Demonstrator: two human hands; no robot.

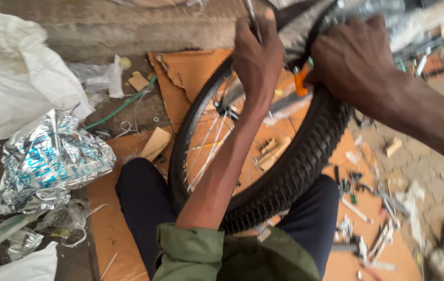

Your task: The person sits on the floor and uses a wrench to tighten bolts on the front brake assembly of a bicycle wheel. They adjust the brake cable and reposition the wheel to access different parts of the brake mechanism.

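We see the bicycle wheel (263,171) standing upright between the person's knees, over flattened cardboard (190,67). The left hand (255,57) has its fingers closed around a thin metal lever (251,18) at the rim, while the right hand (354,62) clamps over the knobby tyre (305,161) (an orange tool (301,80) shows just beside it). Crumpled foil (50,161) lies left.

floor: flattened cardboard (180,73) on dirt | wall: rough concrete (102,31) | left: white sack (8,67) | light: daylight
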